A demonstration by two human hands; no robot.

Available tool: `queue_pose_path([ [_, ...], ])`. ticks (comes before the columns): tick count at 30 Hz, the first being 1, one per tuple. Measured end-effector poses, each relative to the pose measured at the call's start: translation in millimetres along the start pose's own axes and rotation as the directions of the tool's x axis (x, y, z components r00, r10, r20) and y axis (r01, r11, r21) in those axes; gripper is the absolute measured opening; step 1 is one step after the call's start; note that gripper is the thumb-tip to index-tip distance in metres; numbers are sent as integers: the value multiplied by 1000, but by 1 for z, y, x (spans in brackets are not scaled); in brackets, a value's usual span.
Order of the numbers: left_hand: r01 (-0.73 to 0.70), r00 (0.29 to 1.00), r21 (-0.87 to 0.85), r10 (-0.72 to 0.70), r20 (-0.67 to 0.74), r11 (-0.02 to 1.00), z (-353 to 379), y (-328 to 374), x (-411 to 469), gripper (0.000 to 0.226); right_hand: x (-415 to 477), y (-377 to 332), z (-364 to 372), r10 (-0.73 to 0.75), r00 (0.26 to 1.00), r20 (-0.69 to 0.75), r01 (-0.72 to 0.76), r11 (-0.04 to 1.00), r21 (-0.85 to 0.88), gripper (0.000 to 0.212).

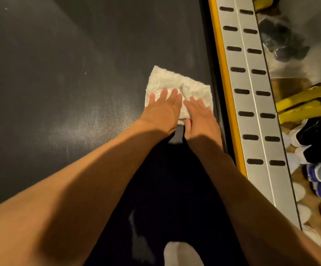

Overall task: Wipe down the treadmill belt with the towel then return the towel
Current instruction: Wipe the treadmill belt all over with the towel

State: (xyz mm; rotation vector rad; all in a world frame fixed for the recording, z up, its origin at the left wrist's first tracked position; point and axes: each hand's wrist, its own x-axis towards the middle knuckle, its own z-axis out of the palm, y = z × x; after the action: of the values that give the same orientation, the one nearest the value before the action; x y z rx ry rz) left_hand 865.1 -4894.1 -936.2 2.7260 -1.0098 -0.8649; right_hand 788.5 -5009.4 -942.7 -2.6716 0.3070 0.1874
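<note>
Treadmill clean-up: a person leans over a treadmill belt (59, 73), both hands laid flat on a folded white towel (175, 81) near the belt's right edge. The left hand (163, 110) and the right hand (200, 114) lie side by side, fingers straight and lightly spread, palms pressing the near half of the cloth; neither curls round it. Most of the towel lies beyond the fingertips, on the far side of the hands. Its long axis runs across the belt from far left to near right, and its right corner sits just beside the black edge under the yellow strip (225, 73). The right hand is the nearer to that edge. The left hand faces the wide, dark stretch of belt opening to the left, where the next pass would seem to have to go, there being no room further right. The belt is matt and finely dimpled, with pale smears catching the light. Beyond the yellow strip runs a silver side rail (251, 83) punched with dark slots. Past it, on a wooden floor (307, 200), stand rows of shoes (319, 135). The wiping appears to be in hand; returning the towel is not yet begun
</note>
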Motion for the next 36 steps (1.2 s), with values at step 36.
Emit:
queue_pose_path([
  [36,-95,990,289,120,-71,953,35,-39,-99,57,-79,-46,48,-92,995,-44,99,972,212,43],
])
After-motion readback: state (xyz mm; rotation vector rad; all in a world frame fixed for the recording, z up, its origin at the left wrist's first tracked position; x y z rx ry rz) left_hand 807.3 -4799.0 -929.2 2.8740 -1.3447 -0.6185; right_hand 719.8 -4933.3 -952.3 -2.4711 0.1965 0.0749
